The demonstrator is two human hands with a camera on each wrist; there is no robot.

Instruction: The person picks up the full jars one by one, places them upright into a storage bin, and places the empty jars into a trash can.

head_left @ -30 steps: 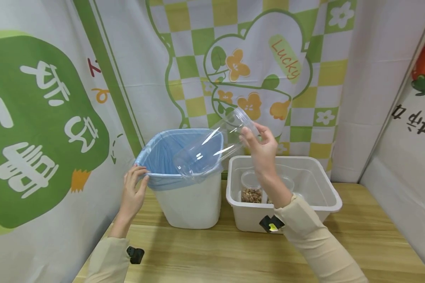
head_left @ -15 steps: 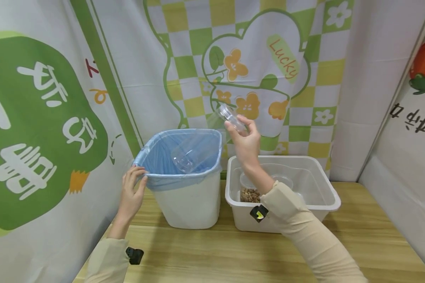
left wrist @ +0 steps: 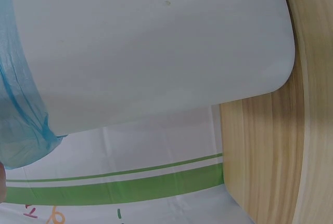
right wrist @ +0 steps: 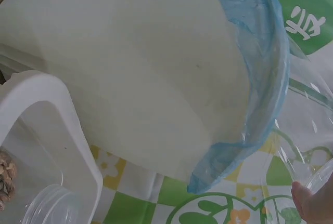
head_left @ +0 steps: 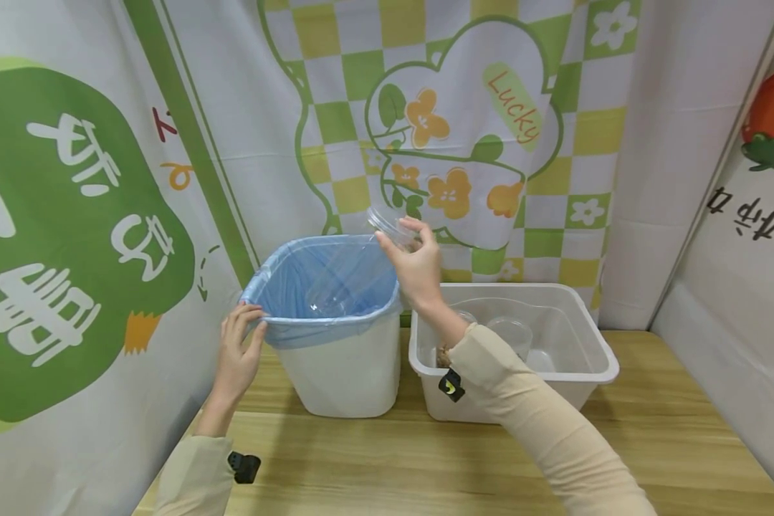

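In the head view my right hand (head_left: 416, 265) holds a clear plastic jar (head_left: 345, 276) near its ringed upper end. The jar tilts down to the left, its lower end inside the mouth of a white trash bin (head_left: 345, 380). A blue bin liner (head_left: 284, 272) covers the inside and folds over the rim. My left hand (head_left: 239, 351) grips the bin's near left rim, fingertips over the liner. In the right wrist view the see-through jar (right wrist: 307, 115) is partly cut off beside the liner's edge. Whether anything is inside the jar cannot be made out.
A white plastic tub (head_left: 603, 358) stands right of the bin. Inside are a clear container (head_left: 511, 335) and brown nut-like pieces (head_left: 441, 356), partly behind my right forearm. Both stand on a wooden table (head_left: 361, 466). Printed curtains (head_left: 490, 107) close off the back and sides.
My right hand has moved left and slightly down, carrying the jar from over the tub's side to the bin, its lower end deeper in the mouth. The left hand stays on the rim.
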